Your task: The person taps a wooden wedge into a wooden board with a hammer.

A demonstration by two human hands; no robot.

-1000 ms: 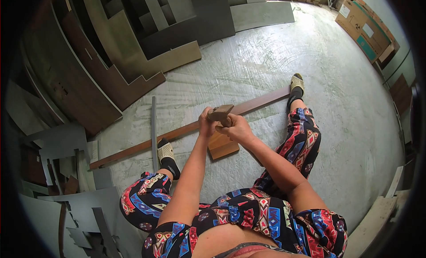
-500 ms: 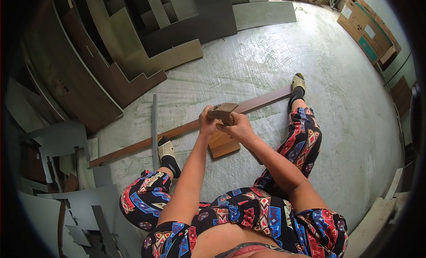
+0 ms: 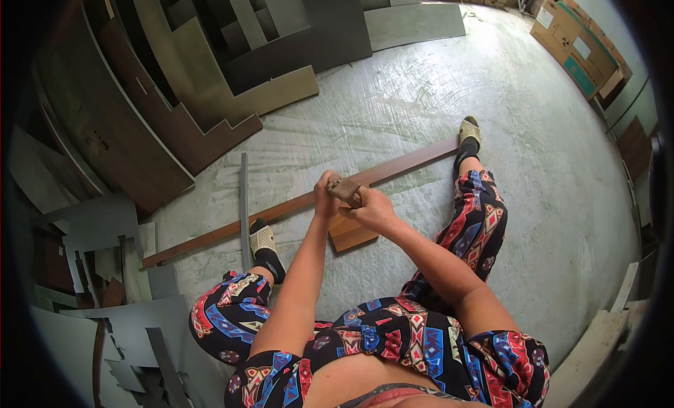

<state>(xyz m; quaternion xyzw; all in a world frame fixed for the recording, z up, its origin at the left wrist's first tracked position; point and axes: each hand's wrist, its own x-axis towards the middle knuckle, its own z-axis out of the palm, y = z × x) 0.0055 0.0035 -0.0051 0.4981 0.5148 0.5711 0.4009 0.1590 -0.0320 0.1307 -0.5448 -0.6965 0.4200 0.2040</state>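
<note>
Hammer [image 3: 345, 188] had dropped lower since a second ago, both hands [image 3: 354, 201] clenched around it, toward the wooden block [image 3: 349, 234] at six o'clock.

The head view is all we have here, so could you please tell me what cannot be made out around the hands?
Head view only:
- Hammer: its handle is hidden inside the right hand; the head is partly covered by the left hand.
- Small wooden board: its upper part is hidden behind both hands.
- Where the hammer meets the long plank: covered by the hands; contact cannot be told.
</note>
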